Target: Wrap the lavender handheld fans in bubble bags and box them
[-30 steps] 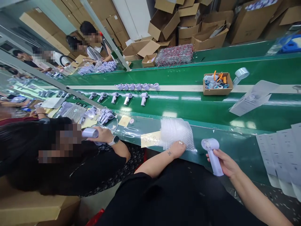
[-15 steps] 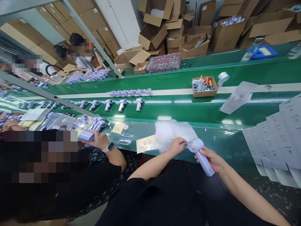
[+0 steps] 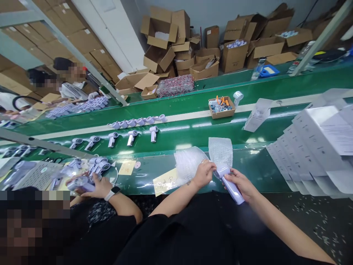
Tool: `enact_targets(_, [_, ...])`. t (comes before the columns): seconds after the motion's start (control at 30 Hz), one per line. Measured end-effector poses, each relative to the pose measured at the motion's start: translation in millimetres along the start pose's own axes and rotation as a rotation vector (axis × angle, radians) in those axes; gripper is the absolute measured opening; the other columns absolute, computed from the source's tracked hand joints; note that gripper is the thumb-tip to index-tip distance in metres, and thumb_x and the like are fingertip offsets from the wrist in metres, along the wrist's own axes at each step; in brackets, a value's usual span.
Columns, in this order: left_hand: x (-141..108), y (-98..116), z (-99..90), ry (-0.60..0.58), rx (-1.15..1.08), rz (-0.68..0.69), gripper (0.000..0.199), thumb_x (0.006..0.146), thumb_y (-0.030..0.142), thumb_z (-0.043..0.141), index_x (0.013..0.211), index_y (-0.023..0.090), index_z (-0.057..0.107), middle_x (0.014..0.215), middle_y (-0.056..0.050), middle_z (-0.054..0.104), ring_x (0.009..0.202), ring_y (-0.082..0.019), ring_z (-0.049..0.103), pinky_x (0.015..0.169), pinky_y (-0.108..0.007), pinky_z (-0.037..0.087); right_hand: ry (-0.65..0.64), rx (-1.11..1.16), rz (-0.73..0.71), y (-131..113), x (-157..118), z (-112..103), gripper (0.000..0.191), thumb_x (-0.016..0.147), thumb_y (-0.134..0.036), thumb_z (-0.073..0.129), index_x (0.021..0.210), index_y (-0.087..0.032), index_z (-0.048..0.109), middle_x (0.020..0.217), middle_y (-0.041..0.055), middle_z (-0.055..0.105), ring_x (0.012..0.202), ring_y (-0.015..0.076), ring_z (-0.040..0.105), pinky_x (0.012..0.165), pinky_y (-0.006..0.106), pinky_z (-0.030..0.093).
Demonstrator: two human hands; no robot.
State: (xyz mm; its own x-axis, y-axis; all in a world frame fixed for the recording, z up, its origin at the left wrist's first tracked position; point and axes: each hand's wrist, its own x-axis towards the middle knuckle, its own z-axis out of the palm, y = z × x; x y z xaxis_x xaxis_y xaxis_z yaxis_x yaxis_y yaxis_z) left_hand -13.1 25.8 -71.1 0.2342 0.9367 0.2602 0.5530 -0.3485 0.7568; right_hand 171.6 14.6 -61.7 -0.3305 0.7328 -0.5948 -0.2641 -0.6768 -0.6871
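My right hand (image 3: 243,183) is wrapped round the handle of a pale purple handheld fan (image 3: 232,189), whose round head points up and to the left. My left hand (image 3: 205,173) is closed in a pinch at the edge of the fan's head; what lies between its fingertips is too small to make out. Just beyond the fan, a clear bubble wrap bag (image 3: 220,150) lies flat on the green bench. A pile of bubble wrap bags (image 3: 187,162) sits behind my left hand.
White boxes (image 3: 306,154) stand in rows at the right. Several fans (image 3: 132,137) are spread along the green conveyor (image 3: 179,136). A small carton (image 3: 224,112) holds loose parts. At the left, a co-worker's hand (image 3: 100,187) handles a fan. A handwritten yellow card (image 3: 162,184) lies nearby.
The view has swung rightward. One bubble wrap bag now lies apart from the pile, beyond the fan. The fan has turned in my right hand, and my left hand stays by its head.
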Motion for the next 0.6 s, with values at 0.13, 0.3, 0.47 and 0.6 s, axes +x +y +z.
enact_targets(0.13, [-5.0,0.2,-1.6,-0.114,0.221,0.247,0.023,0.084,0.012,0.035,0.082,0.015,0.058,0.074,-0.007,0.056,0.076,-0.018,0.049,0.072,-0.032,0.042,0.057,0.070,-0.032,5.9,-5.0,1.2,0.037,0.067,-0.028,0.074,0.094,-0.021,0.051,0.070,0.0012,0.065,0.060,0.0182,0.064,0.052,0.030,0.052])
enact_targets(0.3, [-2.8,2.6,5.0,-0.206,0.334,0.654,0.022,0.081,0.009,0.036,0.080,0.015,0.057,0.072,-0.008,0.052,0.072,-0.020,0.048,0.065,-0.033,0.043,0.129,0.200,-0.058,15.0,-10.5,7.4,0.041,0.066,-0.024,0.068,0.099,-0.024,0.043,0.065,-0.0019,0.062,0.053,0.0179,0.061,0.046,0.029,0.049])
enact_targets(0.47, [16.6,-13.5,14.6,-0.070,0.265,0.637,0.023,0.085,0.009,0.038,0.099,0.016,0.054,0.075,-0.006,0.053,0.073,-0.018,0.052,0.065,-0.030,0.046,0.246,0.352,-0.160,22.8,0.0,4.4,0.030,0.071,-0.035,0.061,0.090,-0.023,0.041,0.064,-0.0015,0.059,0.052,0.0155,0.060,0.048,0.026,0.047])
enact_targets(0.6, [21.4,-4.9,25.5,-0.137,0.141,0.465,0.022,0.088,0.012,0.036,0.099,0.019,0.054,0.084,-0.007,0.058,0.079,-0.018,0.056,0.070,-0.031,0.047,0.382,0.361,-0.227,27.9,1.5,0.2,0.028,0.076,-0.043,0.058,0.083,-0.024,0.039,0.062,-0.0016,0.058,0.053,0.0152,0.059,0.051,0.027,0.047])
